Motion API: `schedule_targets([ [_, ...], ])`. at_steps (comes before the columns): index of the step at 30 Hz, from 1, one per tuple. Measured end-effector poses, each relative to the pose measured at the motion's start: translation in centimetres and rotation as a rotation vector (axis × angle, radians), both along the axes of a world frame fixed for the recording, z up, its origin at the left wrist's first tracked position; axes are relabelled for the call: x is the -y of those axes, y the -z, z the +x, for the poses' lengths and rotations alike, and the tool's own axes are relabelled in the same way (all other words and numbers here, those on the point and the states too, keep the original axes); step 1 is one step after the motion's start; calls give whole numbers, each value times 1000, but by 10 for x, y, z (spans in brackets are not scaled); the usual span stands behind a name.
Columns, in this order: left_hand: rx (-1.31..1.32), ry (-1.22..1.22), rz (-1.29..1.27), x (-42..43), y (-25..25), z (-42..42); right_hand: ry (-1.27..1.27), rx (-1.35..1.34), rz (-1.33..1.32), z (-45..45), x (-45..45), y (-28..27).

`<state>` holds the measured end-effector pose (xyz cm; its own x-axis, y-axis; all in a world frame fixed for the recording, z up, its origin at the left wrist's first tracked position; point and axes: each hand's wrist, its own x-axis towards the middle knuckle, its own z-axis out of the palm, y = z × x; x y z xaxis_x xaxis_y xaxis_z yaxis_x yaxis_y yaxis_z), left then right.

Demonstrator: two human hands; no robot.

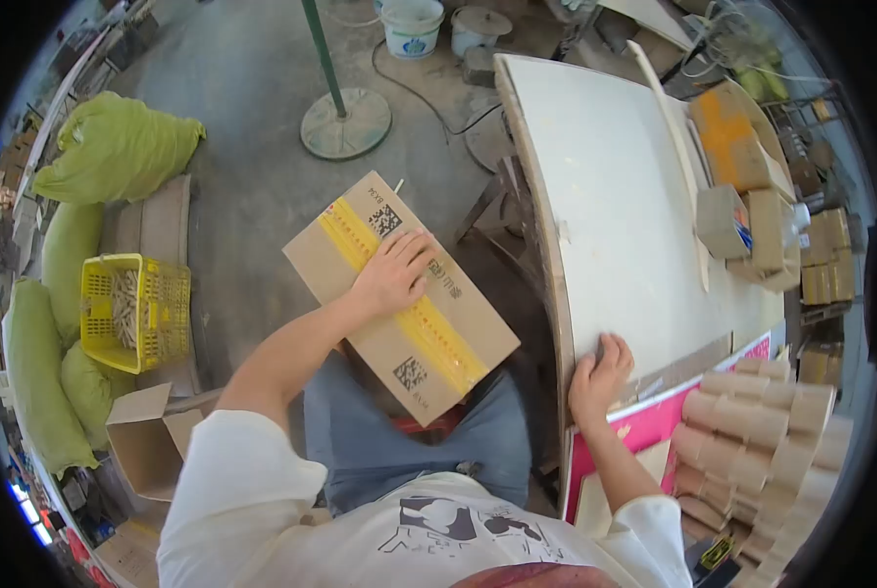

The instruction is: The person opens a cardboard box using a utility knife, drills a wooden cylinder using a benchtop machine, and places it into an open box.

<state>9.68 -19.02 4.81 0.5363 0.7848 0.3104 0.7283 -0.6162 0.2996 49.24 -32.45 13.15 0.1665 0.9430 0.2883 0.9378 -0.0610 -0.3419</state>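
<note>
Left fingers (414,251) rest on one carton (458,314); right fingers (613,351), one tabletop (625,196).

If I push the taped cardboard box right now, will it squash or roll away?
The cardboard box is probably stiff: its edges look straight. It likely won't roll, having flat sides, and the yellow tape should help keep it shut.

Left of the carton (434,329), floor (240,260) leaves passage up to the yellow basket (166,318); right of it, the white-topped table (620,196) blocks the way.
</note>
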Motion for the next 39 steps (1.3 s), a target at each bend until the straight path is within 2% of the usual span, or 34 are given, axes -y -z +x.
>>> schedule_targets([
  [2,5,-22,48,8,6,1,24,10,25,1,0,0],
  [5,85,-441,65,46,21,13,68,29,58,-1,10,9],
  [8,16,-545,107,139,29,35,39,57,73,0,10,10],
  [10,43,-445,43,213,20,37,-26,80,109,-9,13,6],
  [12,35,-477,-14,279,26,36,-150,34,141,-25,19,5],
  [15,262,-545,-636,321,11,40,-441,-34,199,-73,41,1],
  [16,354,-610,-710,333,18,44,-513,-36,192,-88,47,8],
  [18,540,-728,-829,329,40,47,-556,-57,138,-115,46,24],
  [21,542,-613,-806,324,40,50,-373,-104,-22,-130,33,53],
  [23,543,-671,-823,319,20,58,-218,-163,-125,-126,18,69],
  [25,525,-712,-819,312,15,67,-166,-228,-298,-120,9,73],
  [28,910,-616,-725,290,66,71,-135,-285,-392,-109,-5,75],
  [32,928,-681,-662,278,79,56,-140,-393,-403,-95,-29,119],
  [35,994,-765,-611,258,78,39,-66,-552,-404,-99,-24,111],
  [39,1033,-849,-556,216,67,16,-20,-689,-203,-106,-12,122],
])
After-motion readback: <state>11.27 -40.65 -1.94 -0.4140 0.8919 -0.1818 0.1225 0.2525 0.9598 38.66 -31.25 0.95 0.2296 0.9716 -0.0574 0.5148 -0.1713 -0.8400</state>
